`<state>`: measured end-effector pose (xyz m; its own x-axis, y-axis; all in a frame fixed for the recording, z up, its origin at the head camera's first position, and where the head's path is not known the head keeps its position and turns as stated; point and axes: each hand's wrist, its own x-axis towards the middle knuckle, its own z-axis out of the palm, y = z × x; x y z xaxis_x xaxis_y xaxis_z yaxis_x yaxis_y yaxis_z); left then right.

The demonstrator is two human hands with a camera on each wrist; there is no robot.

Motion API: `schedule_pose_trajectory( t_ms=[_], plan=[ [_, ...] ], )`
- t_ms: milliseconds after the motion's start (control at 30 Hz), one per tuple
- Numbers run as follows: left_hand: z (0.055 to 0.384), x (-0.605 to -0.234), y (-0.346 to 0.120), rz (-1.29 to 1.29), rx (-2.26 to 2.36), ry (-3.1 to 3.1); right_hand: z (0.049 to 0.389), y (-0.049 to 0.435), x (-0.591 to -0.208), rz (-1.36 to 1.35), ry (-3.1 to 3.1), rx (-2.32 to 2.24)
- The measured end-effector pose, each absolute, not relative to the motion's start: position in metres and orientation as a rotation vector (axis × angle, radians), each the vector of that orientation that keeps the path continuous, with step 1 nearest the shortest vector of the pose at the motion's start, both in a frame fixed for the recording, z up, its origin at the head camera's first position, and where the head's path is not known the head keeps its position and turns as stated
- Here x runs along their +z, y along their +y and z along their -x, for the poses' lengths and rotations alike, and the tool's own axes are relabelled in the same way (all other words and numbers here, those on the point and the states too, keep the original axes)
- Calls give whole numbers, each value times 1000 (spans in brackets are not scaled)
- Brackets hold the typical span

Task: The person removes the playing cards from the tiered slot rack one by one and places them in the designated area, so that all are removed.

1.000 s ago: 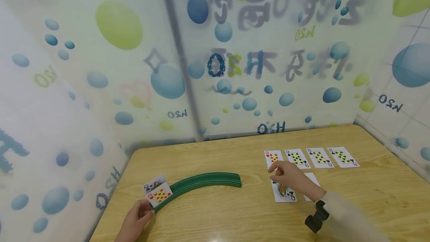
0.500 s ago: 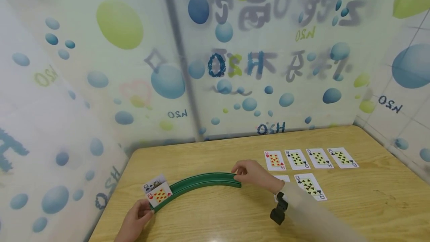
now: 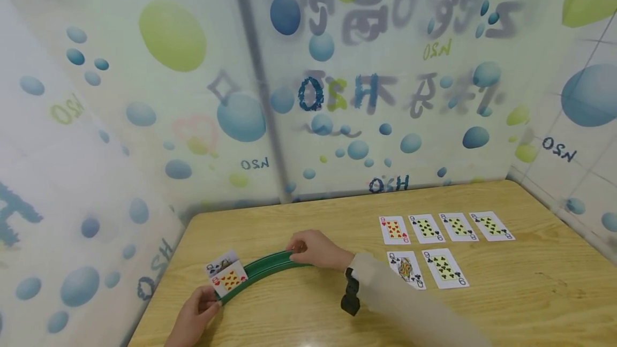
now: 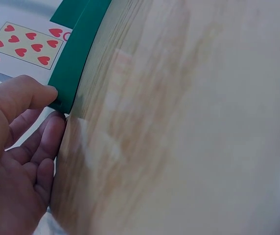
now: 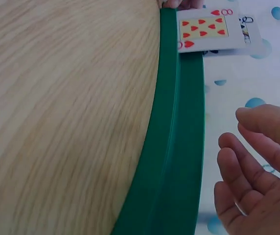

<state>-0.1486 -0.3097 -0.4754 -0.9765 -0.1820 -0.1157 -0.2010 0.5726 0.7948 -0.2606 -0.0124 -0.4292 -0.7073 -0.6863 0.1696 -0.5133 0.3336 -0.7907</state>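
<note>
A curved green card holder (image 3: pixel 270 265) lies on the wooden table, a groove running along it. At its left end stand an eight of hearts (image 3: pixel 231 280) and, partly hidden behind it, a queen (image 3: pixel 218 264). My left hand (image 3: pixel 195 309) pinches that end; in the left wrist view the thumb lies on the holder's tip, fingers (image 4: pixel 52 134) beneath. My right hand (image 3: pixel 320 250) is over the holder's right part, which it hides in the head view. In the right wrist view, the right hand (image 5: pixel 257 166) has loosely bent fingers, with nothing between them, beside the holder.
Face-up cards lie at the right in two rows. The back row has a nine of hearts (image 3: pixel 394 230) and several black cards; the front row has a queen of clubs (image 3: pixel 406 270) and a nine of clubs (image 3: pixel 445 268). Patterned walls stand behind and beside the table.
My right hand has moved left from above the front-row cards to the green holder, uncovering the queen and nine of clubs. My left hand and the holder have stayed put.
</note>
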Motion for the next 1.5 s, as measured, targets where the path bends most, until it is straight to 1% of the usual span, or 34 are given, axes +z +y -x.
schedule_pose_trajectory(
  t_ms=[367,633,933,1367,1500],
  plan=[
    [149,-478,-312,365,1400,2769,246,-67,-434,1058,2311,-1359],
    [148,-478,-313,351,1402,2790,238,-92,-435,988,2336,-1360],
    [148,-478,-311,325,1416,2804,233,-109,-437,889,2359,-1362],
    [146,-477,-310,281,1465,2808,228,-118,-444,946,2452,-1354],
    [146,-478,-310,291,1467,2805,226,-122,-445,914,2475,-1377]
  ],
)
